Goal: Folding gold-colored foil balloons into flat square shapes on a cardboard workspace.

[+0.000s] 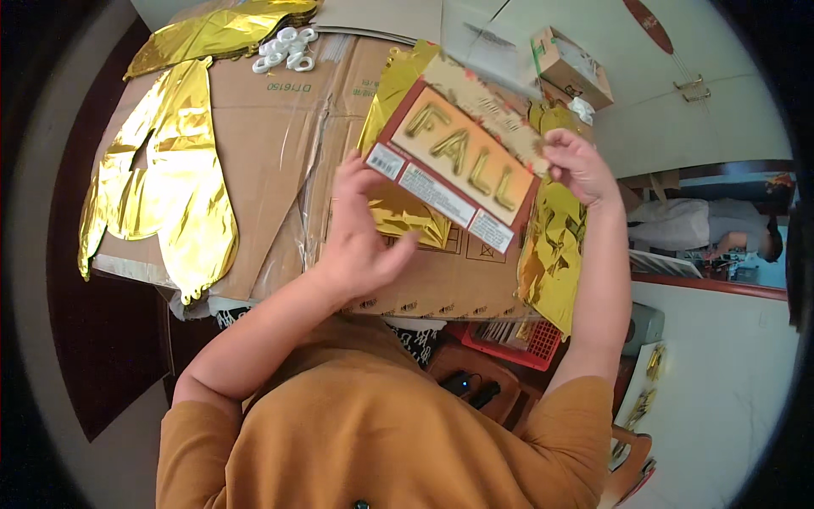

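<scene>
My right hand (581, 165) pinches the right corner of a printed card (458, 157), which is tilted above the cardboard. The card is cream and orange with a dark red border, gold balloon-style letters and white label boxes along its lower edge. At its left corner is my left hand (360, 237), fingers slightly bent near the edge and thumb spread apart; whether they touch the card is unclear. Beneath the card, gold foil (407, 222) shows partly. Another crumpled gold foil piece (551, 254) hangs below my right hand, over the cardboard's right edge.
Flattened gold foil balloons (161, 170) lie on the cardboard-covered table (263, 153) at left, with more foil (220, 30) behind. White ring-shaped rolls (288, 49) sit nearby. A small open carton (572, 66) stands back right; a red basket (513, 341) is below the front edge. Another person (721, 229) appears far right.
</scene>
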Motion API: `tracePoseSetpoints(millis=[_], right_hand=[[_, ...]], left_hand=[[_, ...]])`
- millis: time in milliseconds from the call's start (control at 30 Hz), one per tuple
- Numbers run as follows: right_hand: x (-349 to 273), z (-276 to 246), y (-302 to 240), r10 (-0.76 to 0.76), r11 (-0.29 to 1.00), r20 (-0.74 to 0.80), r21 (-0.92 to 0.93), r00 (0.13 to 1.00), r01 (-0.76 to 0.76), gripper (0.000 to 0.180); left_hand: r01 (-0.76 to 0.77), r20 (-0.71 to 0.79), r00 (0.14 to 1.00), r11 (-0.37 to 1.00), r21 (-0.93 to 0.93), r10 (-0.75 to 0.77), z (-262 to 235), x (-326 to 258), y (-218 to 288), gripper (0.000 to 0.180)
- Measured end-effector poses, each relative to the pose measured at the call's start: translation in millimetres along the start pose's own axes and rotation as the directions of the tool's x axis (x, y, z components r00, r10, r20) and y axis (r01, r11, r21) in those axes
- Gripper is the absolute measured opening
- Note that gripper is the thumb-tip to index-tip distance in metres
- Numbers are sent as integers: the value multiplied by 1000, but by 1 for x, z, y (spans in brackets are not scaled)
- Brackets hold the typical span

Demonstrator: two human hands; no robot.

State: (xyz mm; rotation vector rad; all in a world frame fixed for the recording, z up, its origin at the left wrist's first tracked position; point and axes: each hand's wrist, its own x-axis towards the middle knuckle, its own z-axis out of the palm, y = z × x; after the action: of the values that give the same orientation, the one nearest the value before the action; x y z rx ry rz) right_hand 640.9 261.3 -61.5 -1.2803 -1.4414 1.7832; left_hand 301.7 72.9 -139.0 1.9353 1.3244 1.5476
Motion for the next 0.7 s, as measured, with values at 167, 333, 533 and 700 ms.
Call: tracePoseSetpoints(millis=[167, 333, 533, 700], right_hand=[[18, 41, 14, 111, 987, 81, -128, 990, -100, 13], [39, 60, 14, 158, 935, 55, -328, 986, -131, 14], [55, 58, 12, 71, 899, -20, -433, 997, -73, 13], [52, 71, 1, 81, 881, -49, -464, 996, -94, 13]], left_hand=[[251, -99, 964, 967, 35, -247, -52, -14, 3, 65], [269, -6, 963, 962, 40, -269, -73, -9, -6, 47], [205, 169, 955, 954, 217, -244, -76, 2, -9, 37], [79, 257, 955, 963, 259, -148, -77, 7, -12, 39]])
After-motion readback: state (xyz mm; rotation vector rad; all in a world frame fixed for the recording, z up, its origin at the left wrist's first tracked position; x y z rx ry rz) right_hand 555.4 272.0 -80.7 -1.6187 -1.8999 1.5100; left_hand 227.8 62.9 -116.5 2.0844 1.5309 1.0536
